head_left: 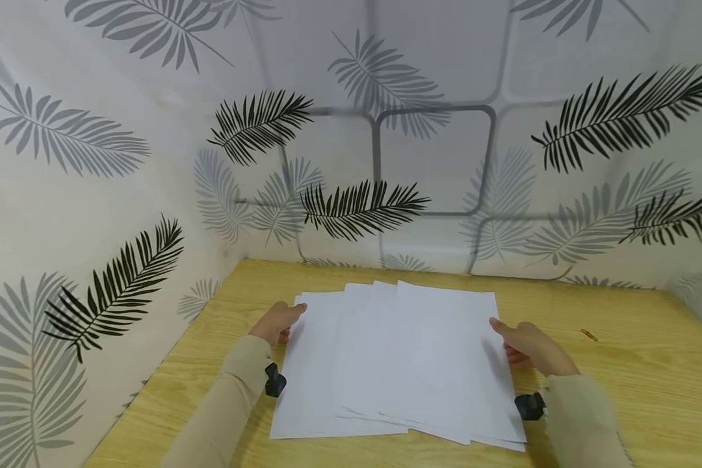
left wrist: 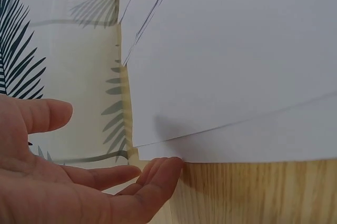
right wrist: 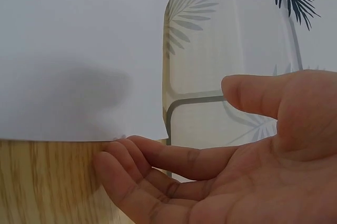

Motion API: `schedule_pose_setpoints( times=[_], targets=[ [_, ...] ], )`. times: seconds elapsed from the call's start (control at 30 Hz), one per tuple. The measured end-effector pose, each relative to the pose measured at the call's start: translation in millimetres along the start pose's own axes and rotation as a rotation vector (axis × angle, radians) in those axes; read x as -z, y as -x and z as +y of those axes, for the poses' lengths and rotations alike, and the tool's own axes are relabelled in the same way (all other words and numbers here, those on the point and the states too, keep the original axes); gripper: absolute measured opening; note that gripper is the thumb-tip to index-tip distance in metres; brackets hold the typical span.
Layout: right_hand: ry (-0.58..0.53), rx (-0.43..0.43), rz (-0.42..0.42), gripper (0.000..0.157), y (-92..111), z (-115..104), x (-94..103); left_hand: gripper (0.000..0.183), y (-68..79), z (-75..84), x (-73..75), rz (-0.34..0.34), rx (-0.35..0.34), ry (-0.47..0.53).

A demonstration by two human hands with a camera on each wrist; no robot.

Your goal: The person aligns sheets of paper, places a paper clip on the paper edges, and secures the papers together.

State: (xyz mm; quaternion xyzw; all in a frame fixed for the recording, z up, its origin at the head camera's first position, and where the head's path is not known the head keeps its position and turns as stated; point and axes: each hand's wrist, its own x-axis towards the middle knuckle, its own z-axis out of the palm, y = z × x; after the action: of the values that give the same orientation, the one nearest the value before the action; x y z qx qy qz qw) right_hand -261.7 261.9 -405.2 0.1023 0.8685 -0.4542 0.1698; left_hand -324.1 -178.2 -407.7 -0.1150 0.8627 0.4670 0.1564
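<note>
Several white paper sheets (head_left: 433,364) lie fanned out and overlapping on the wooden table. At their left edge is my left hand (head_left: 276,322), its thumb raised and apart from the fingers. In the left wrist view the fingertips (left wrist: 171,169) meet the rim of the lower sheet (left wrist: 253,140). My right hand (head_left: 532,344) is at the opposite edge. The right wrist view shows its fingertips (right wrist: 113,158) at the border of a sheet (right wrist: 79,40), partly tucked under it, while the thumb stands off the paper.
A small copper-coloured paper clip (head_left: 589,335) lies on the wooden table (head_left: 637,370) to the right of the right hand. Behind and to the left hang pale walls (head_left: 339,149) with a leaf pattern. A dark wrist camera (head_left: 275,380) is strapped on the left sleeve, another (head_left: 530,406) on the right.
</note>
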Motion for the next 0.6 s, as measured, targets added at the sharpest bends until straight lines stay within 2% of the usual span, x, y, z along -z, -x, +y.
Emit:
schedule_pose_setpoints(
  times=[0.37, 0.6],
  targets=[
    [0.025, 0.01, -0.003, 0.06, -1, -5, -4.8, 0.065, 4.3, 9.5, -12.3, 0.001, -0.018, -0.001],
    [0.038, -0.006, -0.002, 0.061, 1, -8, -6.0, 0.064, -0.8, 12.9, -19.6, -0.015, -0.012, 0.008]
  ],
)
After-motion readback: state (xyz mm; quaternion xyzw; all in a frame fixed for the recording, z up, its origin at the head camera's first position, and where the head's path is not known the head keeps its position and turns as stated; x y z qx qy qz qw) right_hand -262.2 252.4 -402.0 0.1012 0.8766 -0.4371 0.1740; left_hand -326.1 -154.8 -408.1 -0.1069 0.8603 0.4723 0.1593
